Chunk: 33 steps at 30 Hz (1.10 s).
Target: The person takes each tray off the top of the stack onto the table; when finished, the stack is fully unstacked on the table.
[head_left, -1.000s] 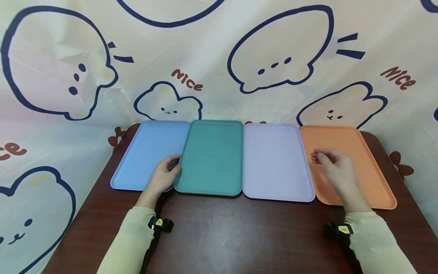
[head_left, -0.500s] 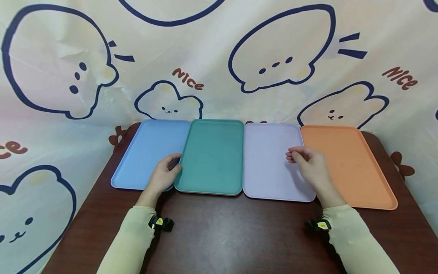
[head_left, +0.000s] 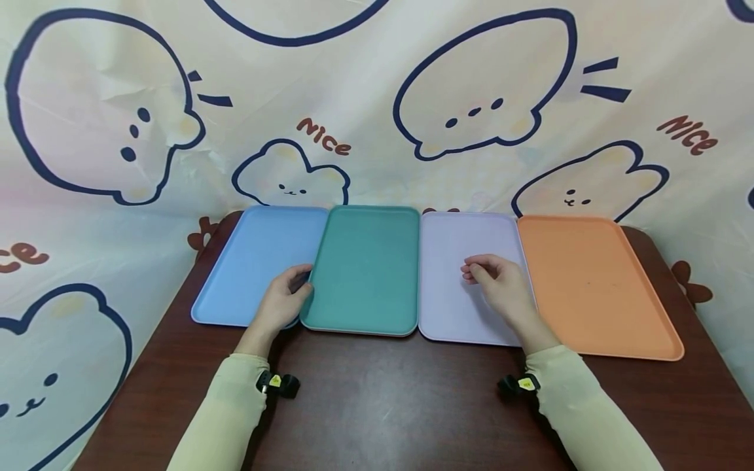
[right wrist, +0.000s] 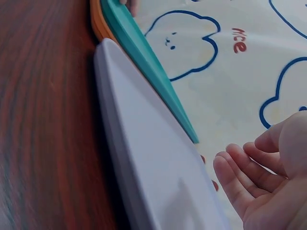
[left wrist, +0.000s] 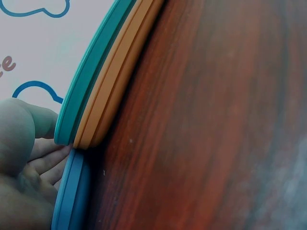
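My left hand (head_left: pixel 283 297) is at the left edge of the green tray (head_left: pixel 368 268), its thumb and fingertips right at the rim, over the blue tray's (head_left: pixel 247 275) right side. In the left wrist view, the thumb meets the rim of the green tray (left wrist: pixel 79 105), which lies on top of an orange tray (left wrist: pixel 112 81); the fingers reach behind the rims. My right hand (head_left: pixel 501 284) hovers over the lavender tray (head_left: pixel 450 314), casting a shadow on it. In the right wrist view, the right hand's fingers (right wrist: pixel 232 184) are loosely bent, with nothing between them and the thumb.
Another orange tray (head_left: pixel 601 288) lies at the right end of the side-by-side row. All lie on a dark brown wooden table (head_left: pixel 389 405). A cream cloth (head_left: pixel 377 85) printed with cartoon outlines hangs directly behind the table.
My right hand has moved left, from above the right-hand orange tray to above the lavender tray. My left hand and the trays have stayed in place.
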### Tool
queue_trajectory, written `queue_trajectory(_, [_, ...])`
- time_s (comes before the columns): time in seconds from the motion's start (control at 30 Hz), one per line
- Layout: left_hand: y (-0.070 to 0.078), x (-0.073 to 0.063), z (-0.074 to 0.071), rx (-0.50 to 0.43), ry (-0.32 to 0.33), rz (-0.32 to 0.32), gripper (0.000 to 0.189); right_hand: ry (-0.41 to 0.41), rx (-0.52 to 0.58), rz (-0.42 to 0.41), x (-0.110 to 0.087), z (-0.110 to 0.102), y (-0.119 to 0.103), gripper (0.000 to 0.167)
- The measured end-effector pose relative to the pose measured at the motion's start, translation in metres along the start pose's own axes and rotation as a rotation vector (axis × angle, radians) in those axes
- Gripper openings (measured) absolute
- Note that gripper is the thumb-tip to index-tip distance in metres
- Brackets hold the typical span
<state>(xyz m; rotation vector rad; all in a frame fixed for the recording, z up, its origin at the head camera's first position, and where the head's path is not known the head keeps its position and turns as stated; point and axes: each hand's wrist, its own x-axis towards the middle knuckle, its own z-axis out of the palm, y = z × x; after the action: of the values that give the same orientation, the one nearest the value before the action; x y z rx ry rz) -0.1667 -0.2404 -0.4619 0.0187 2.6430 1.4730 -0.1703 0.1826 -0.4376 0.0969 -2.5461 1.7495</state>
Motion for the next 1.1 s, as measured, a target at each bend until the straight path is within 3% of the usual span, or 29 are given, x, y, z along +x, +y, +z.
queue_trajectory(0.47, [-0.001, 0.001, 0.001, -0.001, -0.001, -0.002, 0.050, -0.057, -0.032, -0.022, 0.013, 0.030, 0.003, 0.023])
queue_trajectory(1.1, [-0.001, 0.001, 0.000, 0.003, 0.001, 0.004, 0.050, -0.159, 0.005, 0.095, 0.021, 0.071, 0.003, 0.021])
